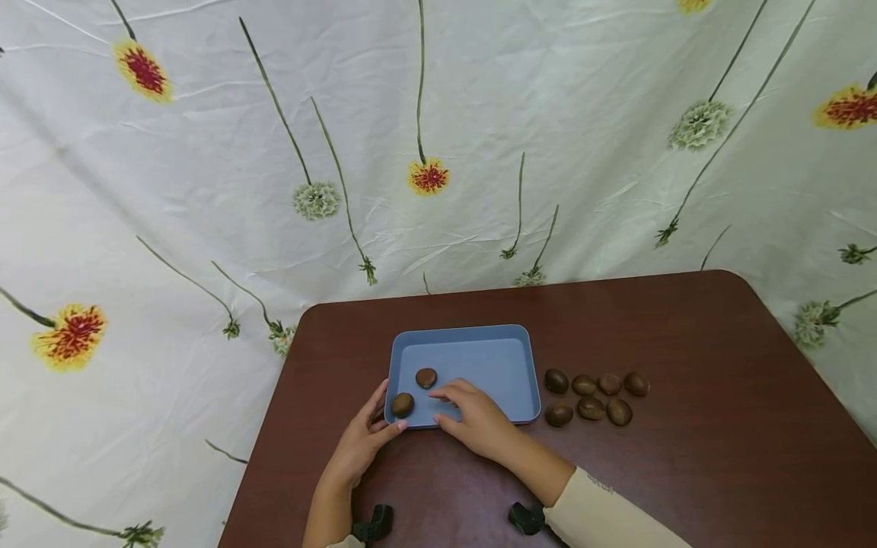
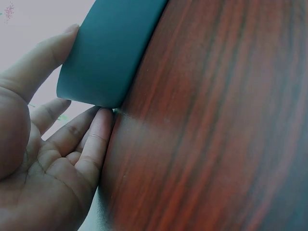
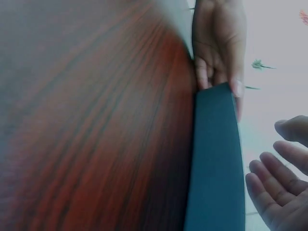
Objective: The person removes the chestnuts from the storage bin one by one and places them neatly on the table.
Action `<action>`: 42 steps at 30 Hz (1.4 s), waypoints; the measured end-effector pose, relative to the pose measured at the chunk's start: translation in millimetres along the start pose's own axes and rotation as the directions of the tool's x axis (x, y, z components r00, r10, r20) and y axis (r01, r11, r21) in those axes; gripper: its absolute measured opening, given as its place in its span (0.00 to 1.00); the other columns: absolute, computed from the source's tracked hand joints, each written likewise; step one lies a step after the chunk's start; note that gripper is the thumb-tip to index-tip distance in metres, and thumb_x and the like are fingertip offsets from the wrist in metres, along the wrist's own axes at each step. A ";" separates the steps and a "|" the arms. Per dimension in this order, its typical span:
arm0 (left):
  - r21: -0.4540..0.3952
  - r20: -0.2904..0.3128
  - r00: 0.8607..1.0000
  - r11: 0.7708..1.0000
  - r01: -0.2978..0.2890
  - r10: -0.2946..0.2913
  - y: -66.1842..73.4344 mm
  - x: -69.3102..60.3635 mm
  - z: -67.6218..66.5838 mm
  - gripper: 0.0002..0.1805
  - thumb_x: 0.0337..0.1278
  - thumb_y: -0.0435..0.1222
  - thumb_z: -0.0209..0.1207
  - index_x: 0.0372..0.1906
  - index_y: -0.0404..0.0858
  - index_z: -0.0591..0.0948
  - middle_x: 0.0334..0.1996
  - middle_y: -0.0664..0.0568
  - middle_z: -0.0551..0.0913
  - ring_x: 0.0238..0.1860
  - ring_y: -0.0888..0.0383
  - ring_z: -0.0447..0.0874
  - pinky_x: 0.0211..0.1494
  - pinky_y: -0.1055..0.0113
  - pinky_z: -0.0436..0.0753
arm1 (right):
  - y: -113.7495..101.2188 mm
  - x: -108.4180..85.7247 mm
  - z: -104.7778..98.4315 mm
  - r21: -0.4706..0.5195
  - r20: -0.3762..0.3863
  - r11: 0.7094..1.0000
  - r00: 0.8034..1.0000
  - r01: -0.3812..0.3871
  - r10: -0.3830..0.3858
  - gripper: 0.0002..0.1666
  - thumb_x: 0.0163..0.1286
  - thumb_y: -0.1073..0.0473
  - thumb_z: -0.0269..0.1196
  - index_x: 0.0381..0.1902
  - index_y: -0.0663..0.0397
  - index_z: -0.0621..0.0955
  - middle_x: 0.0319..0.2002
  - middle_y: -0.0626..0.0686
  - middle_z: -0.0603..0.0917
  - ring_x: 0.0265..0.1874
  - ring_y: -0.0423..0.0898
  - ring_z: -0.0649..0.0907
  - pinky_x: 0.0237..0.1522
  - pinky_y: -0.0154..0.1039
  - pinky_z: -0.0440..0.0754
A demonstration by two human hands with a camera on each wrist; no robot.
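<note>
A blue rectangular tray [image 1: 489,361] lies on the table with two brown chestnuts inside, one chestnut [image 1: 426,377] a little behind the other chestnut [image 1: 403,405] in the front left corner. My left hand [image 1: 358,447] holds that corner, thumb at the front rim and fingers along the left side. In the left wrist view the fingertips of this hand [image 2: 57,168] touch the tray's wall [image 2: 113,53] low down. Over the front of the tray is my right hand [image 1: 476,425], its fingers loosely bent and apart with nothing between them. The right wrist view shows these fingers spread above the rim.
Several more chestnuts [image 1: 591,409] lie in two rough rows on the table, just right of the tray. The dark brown wooden table [image 1: 712,380] has rounded far corners. Behind it hangs a white flowered cloth [image 1: 479,99].
</note>
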State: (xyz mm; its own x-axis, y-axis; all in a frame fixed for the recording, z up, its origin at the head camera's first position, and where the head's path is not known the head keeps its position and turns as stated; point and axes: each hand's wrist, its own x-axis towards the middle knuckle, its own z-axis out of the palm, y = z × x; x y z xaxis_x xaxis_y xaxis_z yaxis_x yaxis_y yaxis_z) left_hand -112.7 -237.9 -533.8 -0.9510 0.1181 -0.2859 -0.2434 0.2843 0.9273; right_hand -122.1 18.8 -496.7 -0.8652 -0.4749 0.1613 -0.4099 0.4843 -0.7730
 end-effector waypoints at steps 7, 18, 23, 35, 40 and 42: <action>0.007 0.006 1.000 1.000 -0.007 0.007 1.0 -1.0 -1.2 0.50 0.61 0.44 0.69 0.81 0.63 0.53 0.79 0.42 0.58 0.71 0.39 0.72 0.60 0.59 0.83 | 0.4 29.1 16.6 0.057 0.085 0.997 0.996 -0.043 0.038 0.24 0.72 0.57 0.66 0.64 0.56 0.79 0.55 0.55 0.82 0.53 0.50 0.83 0.52 0.39 0.83; 0.008 0.006 1.000 1.000 -0.005 0.005 1.5 -2.4 -1.3 0.49 0.61 0.45 0.69 0.80 0.63 0.53 0.80 0.43 0.56 0.73 0.37 0.68 0.64 0.57 0.81 | -3.2 53.1 36.3 -0.002 0.169 0.990 0.975 -0.143 0.141 0.29 0.70 0.53 0.68 0.66 0.54 0.78 0.59 0.54 0.81 0.54 0.48 0.83 0.52 0.39 0.83; -0.002 0.013 1.000 1.000 -0.002 0.002 2.4 -2.5 -0.7 0.49 0.61 0.44 0.69 0.81 0.62 0.53 0.80 0.44 0.55 0.73 0.37 0.67 0.64 0.57 0.81 | -6.8 58.9 41.7 -0.101 0.202 0.986 0.967 -0.134 0.152 0.30 0.71 0.52 0.67 0.68 0.54 0.76 0.63 0.55 0.80 0.58 0.48 0.82 0.57 0.42 0.82; -0.006 0.014 1.000 1.000 0.002 -0.002 3.3 -3.5 -1.2 0.50 0.61 0.44 0.69 0.81 0.60 0.52 0.81 0.43 0.54 0.74 0.35 0.66 0.66 0.54 0.80 | -11.2 63.4 47.7 -0.157 0.188 0.980 0.970 -0.123 0.152 0.30 0.70 0.52 0.68 0.67 0.53 0.77 0.65 0.54 0.80 0.67 0.51 0.78 0.65 0.48 0.77; -0.004 0.009 1.000 1.000 0.008 -0.008 3.6 -3.8 -0.8 0.49 0.61 0.44 0.69 0.81 0.61 0.53 0.80 0.43 0.55 0.73 0.36 0.67 0.66 0.55 0.80 | -9.3 62.5 48.2 -0.141 0.179 0.982 0.972 -0.127 0.152 0.29 0.70 0.52 0.68 0.66 0.53 0.77 0.64 0.54 0.80 0.65 0.51 0.79 0.63 0.47 0.79; -0.006 0.009 1.000 1.000 0.006 -0.006 3.5 -3.9 -0.6 0.49 0.61 0.44 0.69 0.81 0.62 0.53 0.80 0.43 0.56 0.73 0.37 0.68 0.65 0.57 0.81 | -9.3 61.8 46.6 -0.123 0.172 0.982 0.972 -0.140 0.160 0.29 0.70 0.52 0.68 0.66 0.53 0.78 0.63 0.54 0.80 0.62 0.51 0.81 0.61 0.47 0.80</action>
State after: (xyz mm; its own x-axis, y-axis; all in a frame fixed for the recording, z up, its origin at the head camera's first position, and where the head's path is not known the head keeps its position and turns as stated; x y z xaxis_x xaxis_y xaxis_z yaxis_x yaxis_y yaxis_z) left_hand -110.0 -237.9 -529.3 -0.9477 0.1250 -0.2935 -0.2503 0.2793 0.9270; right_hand -158.2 -49.3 -508.1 -0.8567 -0.5107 -0.0725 -0.3174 0.6327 -0.7064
